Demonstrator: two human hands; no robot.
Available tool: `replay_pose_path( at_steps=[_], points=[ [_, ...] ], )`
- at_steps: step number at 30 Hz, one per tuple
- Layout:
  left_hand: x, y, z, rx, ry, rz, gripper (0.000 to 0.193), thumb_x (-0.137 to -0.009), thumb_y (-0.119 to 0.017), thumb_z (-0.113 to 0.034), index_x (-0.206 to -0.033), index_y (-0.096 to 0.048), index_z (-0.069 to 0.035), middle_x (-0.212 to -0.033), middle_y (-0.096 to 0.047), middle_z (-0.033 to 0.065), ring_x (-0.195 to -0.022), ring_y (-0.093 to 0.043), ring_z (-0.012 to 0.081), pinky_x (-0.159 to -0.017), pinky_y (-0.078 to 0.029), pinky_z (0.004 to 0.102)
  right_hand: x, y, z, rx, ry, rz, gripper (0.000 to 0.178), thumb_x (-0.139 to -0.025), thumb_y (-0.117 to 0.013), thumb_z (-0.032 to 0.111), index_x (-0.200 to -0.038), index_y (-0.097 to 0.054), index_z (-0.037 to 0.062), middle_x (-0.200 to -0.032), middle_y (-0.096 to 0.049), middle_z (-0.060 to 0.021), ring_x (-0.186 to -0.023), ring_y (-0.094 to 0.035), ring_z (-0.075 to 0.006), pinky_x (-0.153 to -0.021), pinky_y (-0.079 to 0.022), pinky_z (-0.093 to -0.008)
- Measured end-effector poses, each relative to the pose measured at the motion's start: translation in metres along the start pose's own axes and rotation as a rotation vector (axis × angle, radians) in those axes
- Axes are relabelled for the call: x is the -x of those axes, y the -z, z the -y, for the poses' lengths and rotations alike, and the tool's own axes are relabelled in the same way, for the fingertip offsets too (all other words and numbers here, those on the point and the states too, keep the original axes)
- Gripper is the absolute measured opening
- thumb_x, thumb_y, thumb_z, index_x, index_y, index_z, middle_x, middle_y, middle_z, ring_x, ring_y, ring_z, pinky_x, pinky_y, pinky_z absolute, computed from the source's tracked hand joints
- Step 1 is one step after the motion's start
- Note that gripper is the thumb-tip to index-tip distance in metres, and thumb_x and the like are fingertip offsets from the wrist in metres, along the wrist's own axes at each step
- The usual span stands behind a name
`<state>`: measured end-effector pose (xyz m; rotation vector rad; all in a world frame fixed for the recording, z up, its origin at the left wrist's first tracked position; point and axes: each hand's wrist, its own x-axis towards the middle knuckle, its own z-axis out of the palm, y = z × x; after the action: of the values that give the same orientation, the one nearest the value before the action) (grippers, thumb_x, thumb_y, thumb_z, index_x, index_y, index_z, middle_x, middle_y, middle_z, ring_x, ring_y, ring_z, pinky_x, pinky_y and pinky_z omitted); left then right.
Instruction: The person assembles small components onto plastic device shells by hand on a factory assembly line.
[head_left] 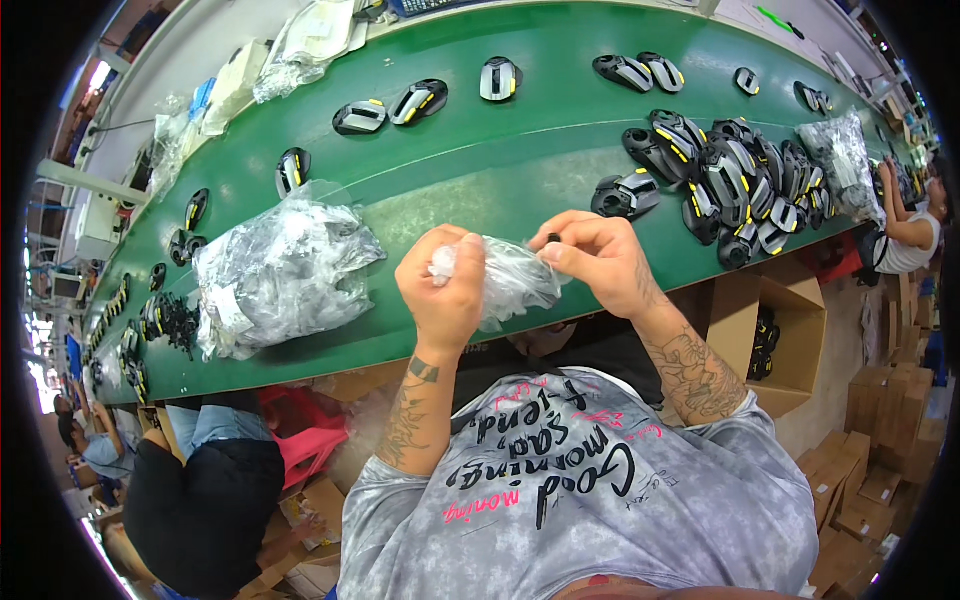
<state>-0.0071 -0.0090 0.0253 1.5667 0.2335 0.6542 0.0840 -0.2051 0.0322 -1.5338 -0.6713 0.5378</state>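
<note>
My left hand [440,285] is closed around a bunched clear plastic bag [515,285], held just above the table's near edge. A crumpled end of it sticks out between thumb and fingers. Thumb and forefinger of my right hand [608,262] pinch together at the bag's other end. A small black piece [553,239] shows at those fingertips; I cannot make out what it is. To the left lies a big pile of clear plastic bags [285,270]. Right of my hands is a heap of black-and-grey plastic parts [735,178] with yellow accents.
More such parts stand spaced along the green worktable [540,130]. Another bag pile [843,160] lies far right, near a co-worker [910,235]. A second person [205,500] sits at the lower left by a red stool [305,435]. An open carton [765,345] is below the table.
</note>
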Motion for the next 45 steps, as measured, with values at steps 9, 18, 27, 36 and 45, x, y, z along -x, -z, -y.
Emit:
replay_pose_path(
  at_steps=[9, 18, 27, 36, 45],
  points=[
    [-0.001, -0.009, 0.001, 0.103, 0.259, 0.385, 0.031, -0.085, -0.074, -0.001, -0.114, -0.063, -0.004, -0.097, -0.068, 0.0028, -0.087, -0.065, 0.0112, -0.077, -0.055, 0.0293, -0.022, -0.009, -0.001, -0.146, 0.082, -0.271, 0.019, -0.097, -0.070, 0.016, -0.097, -0.077, -0.0021, -0.107, -0.067, -0.0062, -0.106, -0.061, -0.0141, -0.093, -0.049, -0.0288],
    [0.003, 0.001, 0.016, 0.028, 0.354, 0.356, 0.012, -0.091, -0.071, -0.010, -0.100, -0.071, -0.003, -0.074, -0.066, 0.0003, -0.067, -0.061, 0.0083, -0.063, -0.049, 0.0260, -0.032, -0.039, -0.005, -0.552, 0.030, -0.259, 0.023, -0.103, -0.068, 0.023, -0.111, -0.073, 0.0014, -0.103, -0.072, 0.0001, -0.099, -0.060, -0.0057, -0.085, -0.048, -0.0220],
    [-0.001, 0.019, 0.035, 0.405, 0.456, 0.180, 0.020, -0.083, -0.059, 0.001, -0.100, -0.069, 0.006, -0.090, -0.071, 0.0066, -0.074, -0.067, 0.0156, -0.072, -0.055, 0.0287, -0.048, 0.047, -0.015, -1.136, -0.185, -0.616, 0.019, -0.110, -0.051, 0.033, -0.108, -0.054, 0.0141, -0.101, -0.064, -0.0023, -0.090, -0.063, -0.0203, -0.076, -0.050, -0.0330],
    [-0.102, 0.049, 0.058, 0.284, 0.348, -0.058, 0.021, -0.095, -0.065, -0.024, -0.096, -0.064, -0.003, -0.078, -0.060, 0.0009, -0.057, -0.053, 0.0108, -0.051, -0.046, 0.0280, -0.005, 0.032, -0.099, -0.540, -0.456, -0.061, 0.036, -0.100, -0.063, 0.006, -0.132, -0.051, -0.0055, -0.103, -0.069, -0.0125, -0.090, -0.074, -0.0241, -0.077, -0.064, -0.0325],
    [-0.284, 0.144, 0.117, -1.169, 0.159, -0.434, 0.042, -0.085, -0.069, -0.028, -0.103, -0.069, 0.010, -0.118, -0.070, 0.0302, -0.111, -0.069, 0.0435, -0.096, -0.054, 0.0459, 0.004, 0.016, -0.099, -0.362, -0.315, -0.170, 0.038, -0.100, -0.063, 0.006, -0.136, -0.057, -0.0065, -0.098, -0.060, -0.0085, -0.076, -0.065, -0.0140, -0.056, -0.060, -0.0273]
  ],
)
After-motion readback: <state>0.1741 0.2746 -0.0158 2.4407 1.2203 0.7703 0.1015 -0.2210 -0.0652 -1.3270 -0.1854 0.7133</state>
